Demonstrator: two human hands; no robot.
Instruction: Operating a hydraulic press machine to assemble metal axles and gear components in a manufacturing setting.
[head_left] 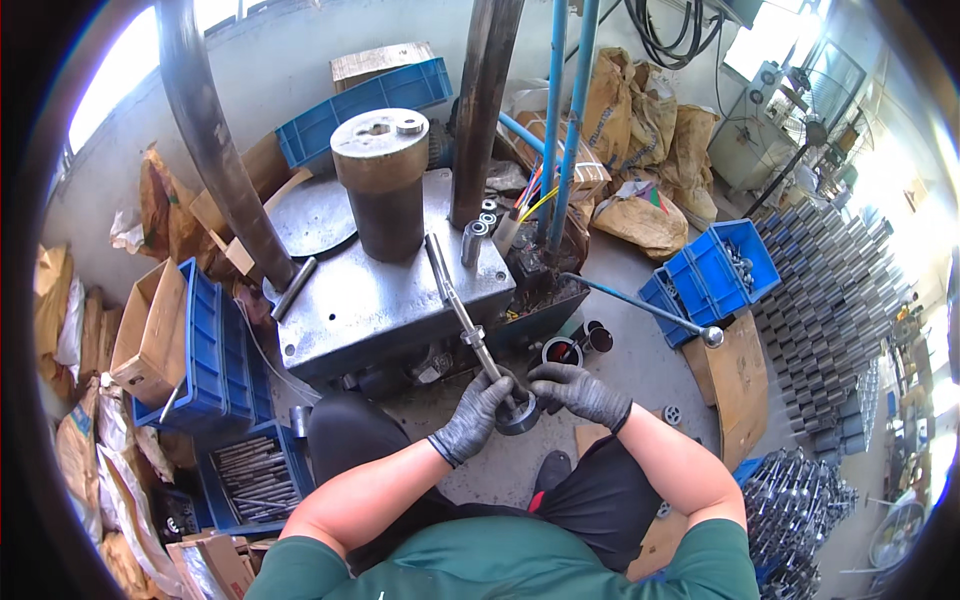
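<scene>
My left hand (475,415), in a dark grey glove, is closed around the lower part of a long metal rod (470,328). The rod has a collar partway along and slants up and away, its far end over the steel press table (340,315). At its near end is a dark round metal piece (516,417). My right hand (582,393), gloved too, comes in from the right with its fingers curled beside that round piece. What its fingertips hold, if anything, is too small to make out.
A thick steel cylinder (380,190) stands on the press table between two dark columns. Small metal sleeves (474,243) sit at its right corner. A lever with a ball end (712,336) sticks out rightward. Open cups (562,350) stand beyond my right hand. Rods fill a blue crate (205,460) at left.
</scene>
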